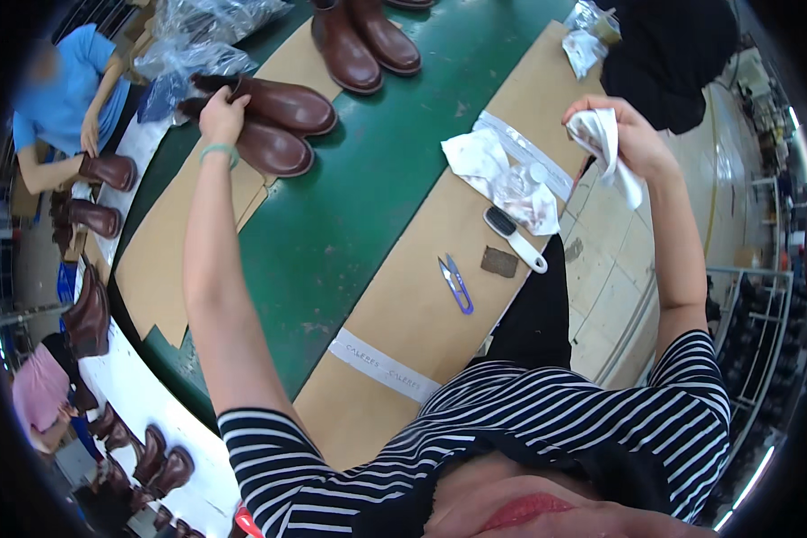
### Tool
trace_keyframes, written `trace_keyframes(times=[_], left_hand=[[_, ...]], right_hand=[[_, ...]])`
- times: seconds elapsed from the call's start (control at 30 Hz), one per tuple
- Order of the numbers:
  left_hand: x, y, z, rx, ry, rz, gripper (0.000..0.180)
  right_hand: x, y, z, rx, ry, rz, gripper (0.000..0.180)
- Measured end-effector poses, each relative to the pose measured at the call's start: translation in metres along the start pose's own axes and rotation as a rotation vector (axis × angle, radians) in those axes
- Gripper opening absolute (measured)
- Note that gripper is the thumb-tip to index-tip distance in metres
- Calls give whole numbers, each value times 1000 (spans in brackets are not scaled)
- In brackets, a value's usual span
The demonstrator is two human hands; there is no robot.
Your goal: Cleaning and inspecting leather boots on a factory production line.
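Left hand on a brown boot, right hand grasping a white cloth

The left hand point(222, 115) covers the heel of the brown boot point(273, 101) at 11 o'clock; the right hand point(632, 134) clenches the white cloth point(605, 143) at 2 o'clock. Between them lie crumpled plastic point(502, 179), a brush point(514, 238) and blue snips point(455, 285) on cardboard point(421, 305).

We see a green conveyor belt point(359, 206) running between the two hands, with brown cardboard sheets point(421, 296) laid along both its edges. Right of the right hand lies a pale tiled floor point(614, 269), and farther right stands a metal rack point(762, 314). Left of the left hand runs a white table point(152, 403). Bright strip lights point(753, 471) glow at lower right.
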State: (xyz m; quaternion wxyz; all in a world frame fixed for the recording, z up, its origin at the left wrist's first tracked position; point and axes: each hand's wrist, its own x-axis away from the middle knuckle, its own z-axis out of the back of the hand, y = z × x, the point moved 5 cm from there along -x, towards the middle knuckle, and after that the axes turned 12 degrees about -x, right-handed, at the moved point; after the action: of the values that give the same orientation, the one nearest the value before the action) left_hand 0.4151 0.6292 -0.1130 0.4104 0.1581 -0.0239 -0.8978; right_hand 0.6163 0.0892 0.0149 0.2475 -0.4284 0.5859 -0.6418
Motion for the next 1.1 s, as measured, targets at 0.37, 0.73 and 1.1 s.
trace_keyframes(times=[0.37, 0.73, 1.1], left_hand=[[296, 71, 171, 134, 12, -162, 33], [472, 126, 211, -61, -270, -106, 37], [341, 351, -22, 599, -435, -349, 105]], right_hand=[[118, 153, -4, -950, 49, -156, 47], [152, 169, -24, -888, -74, -74, 64], [121, 206, 2, -381, 475, 208, 26]])
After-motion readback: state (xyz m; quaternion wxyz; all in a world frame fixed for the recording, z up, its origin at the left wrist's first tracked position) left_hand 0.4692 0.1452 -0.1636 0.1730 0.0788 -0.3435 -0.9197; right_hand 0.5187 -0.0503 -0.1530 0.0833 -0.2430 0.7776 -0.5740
